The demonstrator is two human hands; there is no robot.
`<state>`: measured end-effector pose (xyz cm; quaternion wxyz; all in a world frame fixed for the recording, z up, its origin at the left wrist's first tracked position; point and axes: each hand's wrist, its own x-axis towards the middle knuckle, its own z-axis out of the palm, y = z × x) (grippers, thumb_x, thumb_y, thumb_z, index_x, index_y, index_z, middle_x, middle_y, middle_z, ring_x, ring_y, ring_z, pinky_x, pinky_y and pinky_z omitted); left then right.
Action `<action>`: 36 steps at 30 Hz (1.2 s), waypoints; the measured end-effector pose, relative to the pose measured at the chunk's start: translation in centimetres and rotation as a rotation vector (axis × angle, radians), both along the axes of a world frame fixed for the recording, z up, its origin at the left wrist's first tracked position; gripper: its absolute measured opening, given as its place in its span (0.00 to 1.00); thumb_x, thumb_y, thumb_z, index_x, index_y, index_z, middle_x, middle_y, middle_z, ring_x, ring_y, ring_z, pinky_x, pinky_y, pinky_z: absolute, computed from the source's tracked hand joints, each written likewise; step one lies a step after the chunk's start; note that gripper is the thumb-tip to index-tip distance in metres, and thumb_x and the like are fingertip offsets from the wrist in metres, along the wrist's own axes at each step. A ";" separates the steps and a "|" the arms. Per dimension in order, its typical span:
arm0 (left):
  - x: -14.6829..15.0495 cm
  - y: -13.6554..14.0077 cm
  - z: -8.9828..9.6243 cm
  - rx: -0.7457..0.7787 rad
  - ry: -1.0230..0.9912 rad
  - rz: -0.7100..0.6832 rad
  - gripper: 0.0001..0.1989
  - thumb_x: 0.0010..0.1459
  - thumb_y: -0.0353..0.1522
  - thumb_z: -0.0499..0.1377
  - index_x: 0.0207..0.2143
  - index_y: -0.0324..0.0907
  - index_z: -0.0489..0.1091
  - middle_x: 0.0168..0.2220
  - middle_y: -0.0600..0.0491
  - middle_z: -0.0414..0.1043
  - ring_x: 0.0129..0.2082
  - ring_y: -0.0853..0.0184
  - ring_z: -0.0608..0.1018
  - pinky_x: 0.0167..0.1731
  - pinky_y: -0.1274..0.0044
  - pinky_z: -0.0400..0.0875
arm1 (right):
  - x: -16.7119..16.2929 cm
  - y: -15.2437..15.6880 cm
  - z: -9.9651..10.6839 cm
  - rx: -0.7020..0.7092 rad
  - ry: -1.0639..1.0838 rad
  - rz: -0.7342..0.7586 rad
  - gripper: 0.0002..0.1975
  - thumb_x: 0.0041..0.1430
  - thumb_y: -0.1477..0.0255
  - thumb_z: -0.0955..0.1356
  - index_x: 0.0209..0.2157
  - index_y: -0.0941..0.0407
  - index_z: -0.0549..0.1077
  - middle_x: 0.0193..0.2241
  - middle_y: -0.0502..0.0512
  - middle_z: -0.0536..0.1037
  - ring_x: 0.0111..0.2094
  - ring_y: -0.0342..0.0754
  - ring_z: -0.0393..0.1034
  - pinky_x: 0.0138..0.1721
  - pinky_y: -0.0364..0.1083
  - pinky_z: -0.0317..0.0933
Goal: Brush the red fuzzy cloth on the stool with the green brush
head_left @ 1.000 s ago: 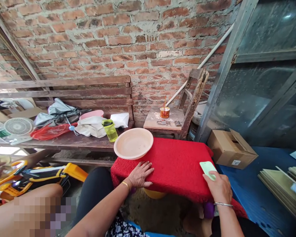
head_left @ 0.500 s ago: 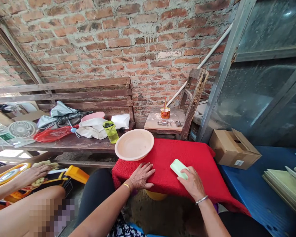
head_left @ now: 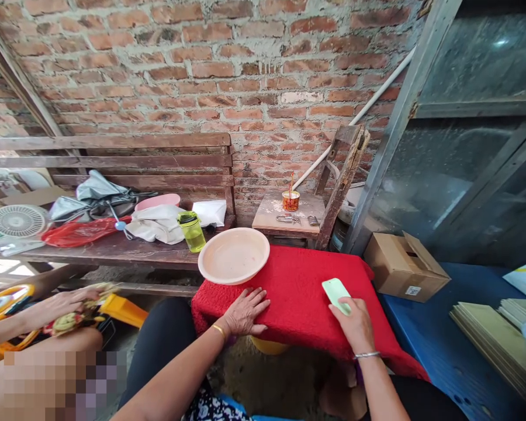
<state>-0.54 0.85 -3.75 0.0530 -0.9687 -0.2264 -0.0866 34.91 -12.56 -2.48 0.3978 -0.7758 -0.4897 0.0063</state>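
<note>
Fingers of the right hand (head_left: pixel 356 325) clamp a pale green block (head_left: pixel 335 290), lower right of centre, over the red cloth (head_left: pixel 296 292). The left hand (head_left: pixel 244 313) lies on that cloth at lower centre, fingers slightly apart, near the pale basin (head_left: pixel 234 256). Farther out, a cardboard box (head_left: pixel 398 270) sits at right.

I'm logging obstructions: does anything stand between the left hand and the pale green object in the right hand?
Nothing visible does: red cloth spans the gap from the left hand to the pale green object in the right hand. The basin sits farther back, off that line.
</note>
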 end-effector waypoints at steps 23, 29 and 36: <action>0.0 -0.3 0.4 0.016 0.002 0.003 0.37 0.58 0.56 0.54 0.61 0.42 0.66 0.62 0.40 0.65 0.63 0.49 0.64 0.60 0.57 0.57 | -1.2 0.2 0.9 0.018 0.051 0.082 0.16 0.52 0.55 0.69 0.34 0.52 0.77 0.35 0.54 0.69 0.37 0.51 0.69 0.43 0.50 0.64; 0.0 -0.4 0.7 -0.007 0.020 0.004 0.37 0.58 0.56 0.54 0.61 0.43 0.66 0.63 0.40 0.64 0.63 0.48 0.64 0.60 0.57 0.57 | -5.2 1.0 1.2 -0.087 -0.100 0.373 0.08 0.51 0.66 0.71 0.36 0.49 0.77 0.37 0.53 0.70 0.42 0.52 0.68 0.45 0.50 0.64; 0.1 -0.5 0.8 0.011 -0.001 0.002 0.36 0.58 0.55 0.55 0.61 0.45 0.66 0.62 0.42 0.65 0.63 0.50 0.64 0.60 0.59 0.57 | 1.2 -0.3 0.3 -0.092 -0.098 -0.066 0.14 0.52 0.58 0.69 0.35 0.53 0.78 0.33 0.55 0.68 0.36 0.53 0.66 0.41 0.52 0.63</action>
